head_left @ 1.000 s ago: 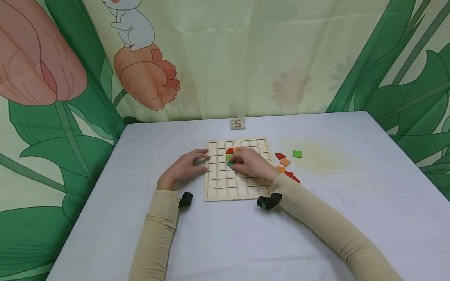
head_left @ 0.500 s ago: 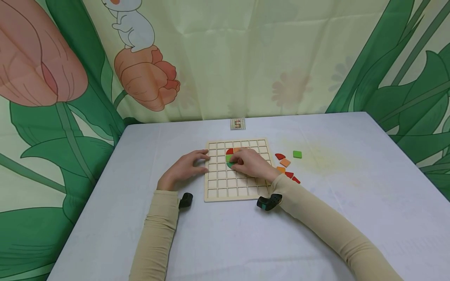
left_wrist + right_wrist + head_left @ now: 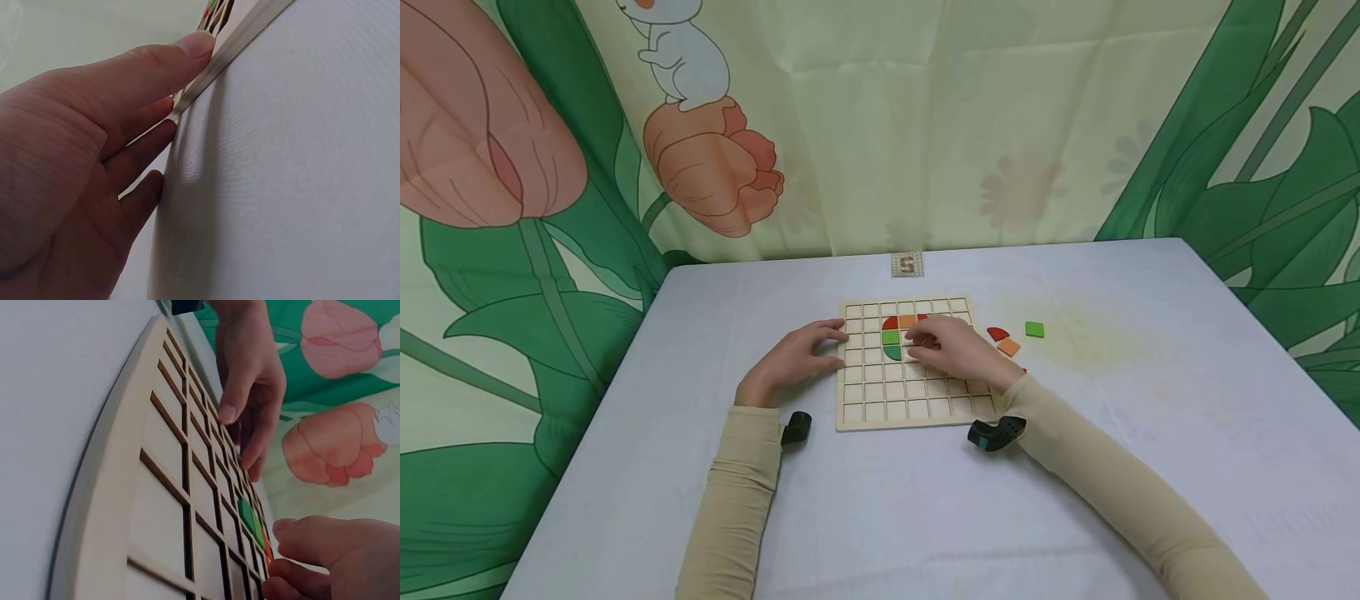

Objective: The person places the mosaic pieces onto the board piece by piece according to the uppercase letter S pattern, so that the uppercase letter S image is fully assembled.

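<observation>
A wooden grid board [image 3: 840, 404] lies on the table. Set in its cells are a red quarter-round piece [image 3: 890, 322], an orange square [image 3: 907, 321], a light green square [image 3: 891, 337] and a dark green quarter-round [image 3: 892, 353]. Another red piece [image 3: 922, 317] shows partly behind the right hand. My right hand [image 3: 958, 350] hovers over the board just right of the green pieces, fingers loosely bent, nothing visible between them. At the board's left edge, my left hand [image 3: 797, 352] rests with spread fingers; in the left wrist view its thumb [image 3: 197, 45] touches the wooden side.
Right of the board lie a loose red piece [image 3: 997, 333], an orange square [image 3: 1008, 347] and a green square [image 3: 1034, 329]; further pieces are mostly hidden by the right wrist. A small patterned card [image 3: 907, 264] lies beyond the board near the table's back edge.
My right hand has drawn back slightly to the right from the green pieces, uncovering them and more of the orange square. The left hand has stayed put.
</observation>
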### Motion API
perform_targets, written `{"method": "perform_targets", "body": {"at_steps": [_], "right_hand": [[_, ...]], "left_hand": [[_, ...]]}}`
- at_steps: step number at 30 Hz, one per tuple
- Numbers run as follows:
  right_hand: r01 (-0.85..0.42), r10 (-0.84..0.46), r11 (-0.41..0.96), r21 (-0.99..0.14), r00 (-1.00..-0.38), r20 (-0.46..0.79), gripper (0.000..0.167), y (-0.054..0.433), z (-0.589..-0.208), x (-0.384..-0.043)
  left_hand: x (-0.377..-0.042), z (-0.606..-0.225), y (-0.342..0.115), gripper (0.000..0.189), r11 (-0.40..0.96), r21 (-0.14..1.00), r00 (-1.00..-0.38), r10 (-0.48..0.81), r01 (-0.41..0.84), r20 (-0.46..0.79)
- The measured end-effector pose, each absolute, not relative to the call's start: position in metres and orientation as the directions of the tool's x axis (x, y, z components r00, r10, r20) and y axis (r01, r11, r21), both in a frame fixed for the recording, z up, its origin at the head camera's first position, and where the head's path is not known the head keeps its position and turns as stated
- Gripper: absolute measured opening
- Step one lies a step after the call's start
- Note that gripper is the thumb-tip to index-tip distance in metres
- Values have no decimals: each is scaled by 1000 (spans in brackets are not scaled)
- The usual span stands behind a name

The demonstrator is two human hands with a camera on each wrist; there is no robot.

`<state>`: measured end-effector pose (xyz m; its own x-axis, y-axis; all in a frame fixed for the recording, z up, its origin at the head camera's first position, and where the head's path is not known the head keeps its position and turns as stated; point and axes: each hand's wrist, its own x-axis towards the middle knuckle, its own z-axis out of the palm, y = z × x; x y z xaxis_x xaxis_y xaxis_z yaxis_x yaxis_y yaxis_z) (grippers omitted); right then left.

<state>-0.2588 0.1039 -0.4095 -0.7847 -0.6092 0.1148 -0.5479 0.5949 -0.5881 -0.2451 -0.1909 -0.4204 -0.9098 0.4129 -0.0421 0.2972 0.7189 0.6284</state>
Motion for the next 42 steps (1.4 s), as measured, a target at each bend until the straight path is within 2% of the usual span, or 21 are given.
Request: {"method": "perform_targets", "body": {"at_steps": [5, 12, 17, 21, 26, 31, 42], "right_hand": [[-472, -549, 625, -622, -832, 80, 29, 136, -406, -255], [-301, -379, 702, -646, -925, 18, 33, 188, -402, -247], [-209, -280, 740, -640, -960, -11, 36, 221, -398, -241], [-188, -252, 766, -615, -968, -18, 41, 240, -398, -237], [-128, -234, 782, -610, -968, -96, 49, 253, -399, -236], [-127, -257, 782, -611, -958, -130, 54, 254, -401, -236], [-166, -282, 785, -596, -954, -105, 52, 242, -403, -242]], "left_hand": [[-244, -420, -191, 45, 708, 646, -910, 412, 287, -48], [-243, -417, -191, 45, 712, 647, -911, 407, 275, -61], [-242, -415, -191, 46, 710, 645, -911, 409, 281, -52], [-243, -415, -191, 46, 702, 652, -908, 416, 287, -47], [-243, -416, -192, 45, 702, 652, -907, 418, 286, -53], [-244, -418, -192, 46, 702, 656, -908, 414, 277, -60], [-243, -417, -191, 44, 698, 659, -909, 413, 280, -50]]}}
